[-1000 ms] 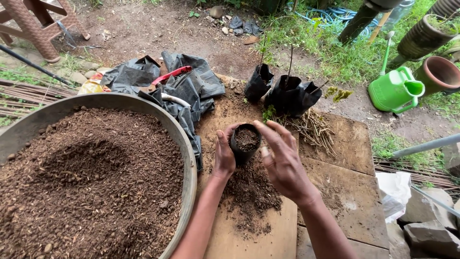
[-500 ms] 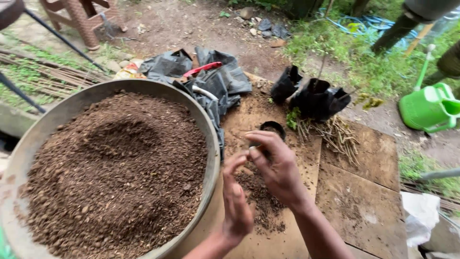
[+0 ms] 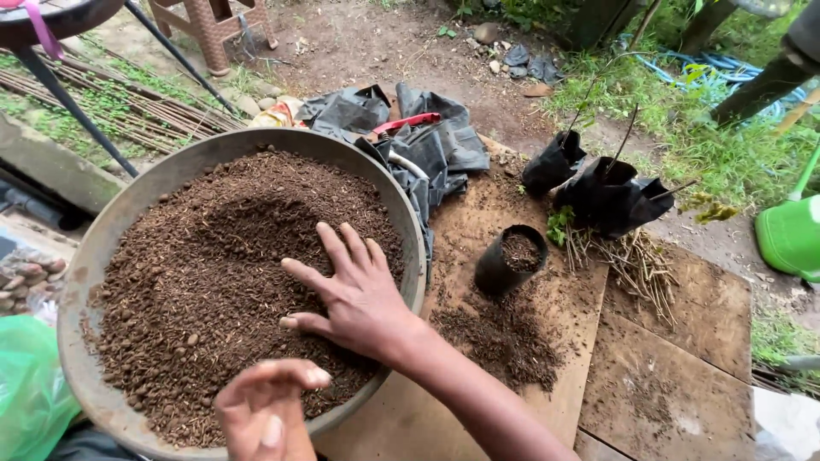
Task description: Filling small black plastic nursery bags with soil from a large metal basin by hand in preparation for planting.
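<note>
Basin (image 3: 102, 230) at 9 o'clock, soil (image 3: 196, 282) heaped in it. Right hand (image 3: 354, 294) flat on soil, toward basin's 3 o'clock edge; left hand (image 3: 265, 410) at 6 o'clock over basin rim. Small filled pot (image 3: 511, 260) on boards (image 3: 675, 341), right of basin. Spilled soil (image 3: 504, 337) before pot. Nursery bags (image 3: 598, 192) behind pot at 1 o'clock. Watering can (image 3: 790, 235) at 3 o'clock. Stool (image 3: 213, 26) at 11 o'clock.

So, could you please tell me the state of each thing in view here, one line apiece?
Big metal basin: nearly full of brown potting mix.
Small black pot: upright on the board, filled with soil, not held.
Right hand: open, fingers spread, palm down on the mix.
Left hand: empty, loosely curled above the basin's near rim.
Black nursery bags: standing, thin stems in them.
Wooden board: spilled soil on it.
</note>
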